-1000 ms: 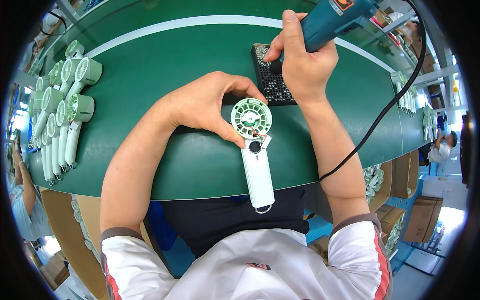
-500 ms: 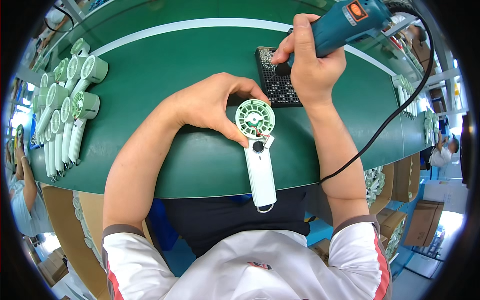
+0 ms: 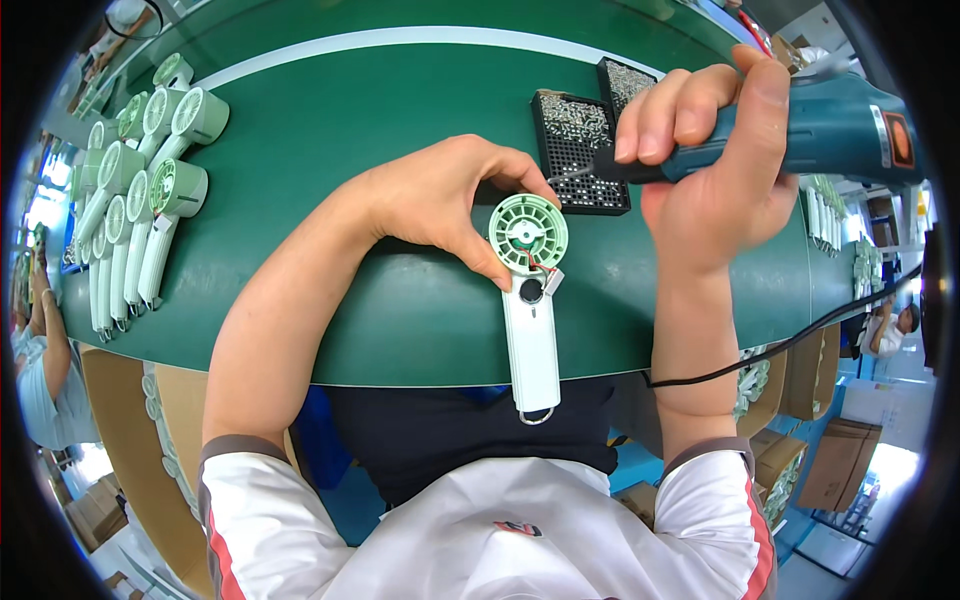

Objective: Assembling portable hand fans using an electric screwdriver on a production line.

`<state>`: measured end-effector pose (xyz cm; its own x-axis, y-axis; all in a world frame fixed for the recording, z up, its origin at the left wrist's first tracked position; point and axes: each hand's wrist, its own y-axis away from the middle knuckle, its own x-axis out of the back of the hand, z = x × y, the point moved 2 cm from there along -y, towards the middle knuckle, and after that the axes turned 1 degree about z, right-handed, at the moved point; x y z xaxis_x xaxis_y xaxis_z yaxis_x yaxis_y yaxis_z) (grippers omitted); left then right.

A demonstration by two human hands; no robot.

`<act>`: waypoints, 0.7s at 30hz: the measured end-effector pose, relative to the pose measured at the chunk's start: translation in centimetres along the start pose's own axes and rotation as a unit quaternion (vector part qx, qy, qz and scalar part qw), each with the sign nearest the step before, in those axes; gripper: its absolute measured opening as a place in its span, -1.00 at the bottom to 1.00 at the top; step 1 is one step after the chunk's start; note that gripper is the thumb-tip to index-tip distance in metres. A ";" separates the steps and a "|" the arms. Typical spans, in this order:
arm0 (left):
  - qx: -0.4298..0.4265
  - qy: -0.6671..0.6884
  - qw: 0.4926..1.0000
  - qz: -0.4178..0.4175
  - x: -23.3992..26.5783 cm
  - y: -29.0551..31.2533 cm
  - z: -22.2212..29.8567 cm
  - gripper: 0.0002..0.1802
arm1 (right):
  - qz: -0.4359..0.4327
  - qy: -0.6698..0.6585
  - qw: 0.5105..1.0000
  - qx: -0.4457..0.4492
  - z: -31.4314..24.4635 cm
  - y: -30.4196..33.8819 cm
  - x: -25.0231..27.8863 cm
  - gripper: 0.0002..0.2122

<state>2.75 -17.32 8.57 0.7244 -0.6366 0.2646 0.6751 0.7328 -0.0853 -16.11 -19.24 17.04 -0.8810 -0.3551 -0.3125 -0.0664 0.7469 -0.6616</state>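
Note:
My left hand (image 3: 452, 200) grips a pale green handheld fan (image 3: 533, 340) by its round head, thumb on one side and fingers on the other. The head faces up with its slotted housing and red wires showing, and the handle reaches past the table's near edge. In my right hand (image 3: 722, 165) is a teal electric screwdriver (image 3: 830, 130), held level with its bit pointing left. The bit's tip is close to the fan head and over the near part of a black screw tray (image 3: 586, 205).
A second black tray (image 3: 625, 80) of small metal parts lies behind the first. Several pale green fans (image 3: 130, 200) stand grouped at the left of the green table (image 3: 400, 100). The screwdriver's black cable (image 3: 800, 342) runs across my right forearm. Cardboard boxes (image 3: 135, 430) flank me below.
My right hand has turned the screwdriver from slanting down over the tray to level, swinging it right. The bit now points toward the fan head. The fan has shifted slightly right in view.

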 end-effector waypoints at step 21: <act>-0.003 -0.038 0.999 0.013 0.0 0.4 0.6 -0.23 | -0.069 0.027 0.997 -0.026 2.1 2.3 -2.7 -0.83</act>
<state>2.92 -16.93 9.12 0.7298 -0.5965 0.3341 0.6564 0.7480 -0.0984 -12.90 -17.70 14.96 -0.8855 -0.4274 -0.1823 -0.2127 0.7217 -0.6587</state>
